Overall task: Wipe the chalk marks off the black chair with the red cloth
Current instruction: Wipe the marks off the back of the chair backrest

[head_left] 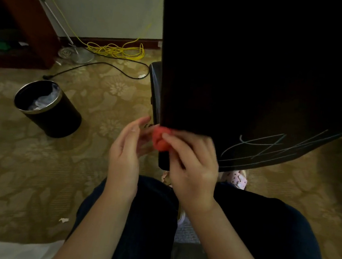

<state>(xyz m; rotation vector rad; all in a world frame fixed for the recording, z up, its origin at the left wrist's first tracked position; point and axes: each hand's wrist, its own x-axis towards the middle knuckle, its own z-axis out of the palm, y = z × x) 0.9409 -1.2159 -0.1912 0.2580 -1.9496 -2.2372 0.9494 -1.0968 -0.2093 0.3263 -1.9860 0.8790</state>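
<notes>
The black chair (259, 75) fills the upper right, its dark back facing me. White chalk marks (272, 149) scrawl across its lower right part. A small bunched red cloth (160, 140) sits at the chair's lower left edge. My right hand (191, 166) grips the cloth with curled fingers and covers part of it. My left hand (127, 151) is just left of the cloth, fingers relaxed and reaching toward it; whether they touch it is unclear.
A black waste bin (47, 108) with crumpled plastic stands on the patterned carpet at left. Yellow cable (119, 51) and a black cord (100, 65) lie by the wall near a lamp base (77, 55). My knees in dark trousers (249, 237) are below.
</notes>
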